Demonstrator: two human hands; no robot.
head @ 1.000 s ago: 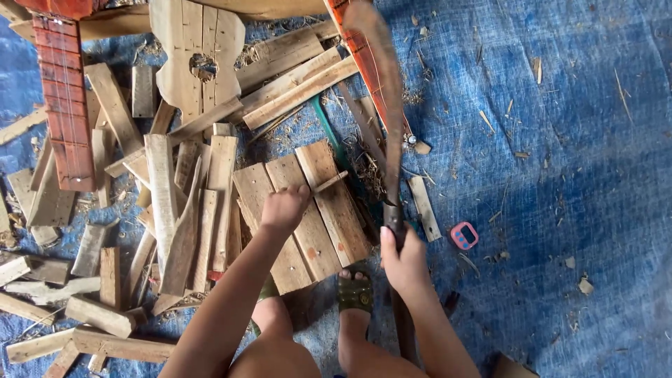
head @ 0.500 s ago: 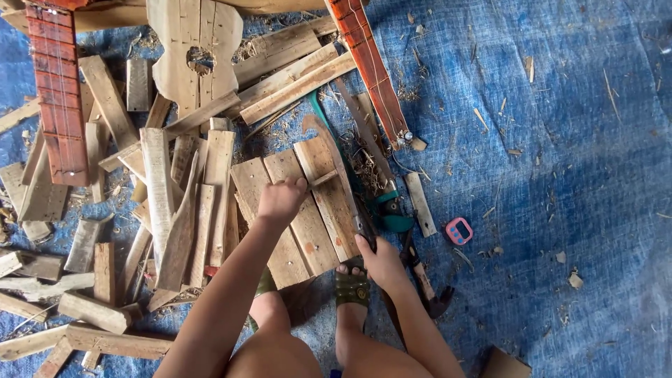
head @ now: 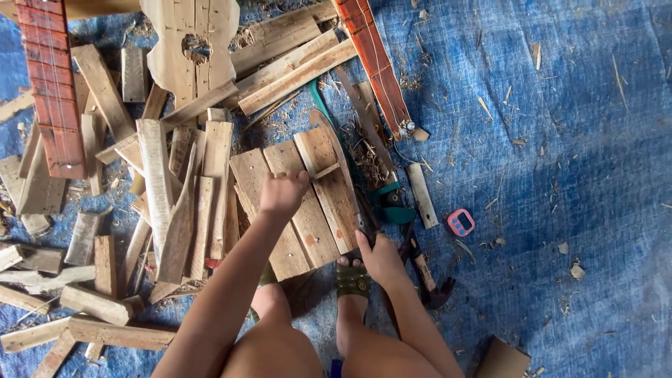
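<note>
A pale, nailed panel of rough wooden planks (head: 301, 203) is pressed flat by the left hand (head: 282, 192), fingers curled; a dark tool handle (head: 364, 225) is gripped by the right hand (head: 380, 257).

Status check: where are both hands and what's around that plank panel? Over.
Left hand pressing on the plank panel. Right hand at the panel's right edge, gripping a tool, kind unclear. Hammer and wood scraps lie close beside it.

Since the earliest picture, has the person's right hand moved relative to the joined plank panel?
Yes. The right hand has moved left, from beside the tools to the plank panel's lower right edge.
</note>
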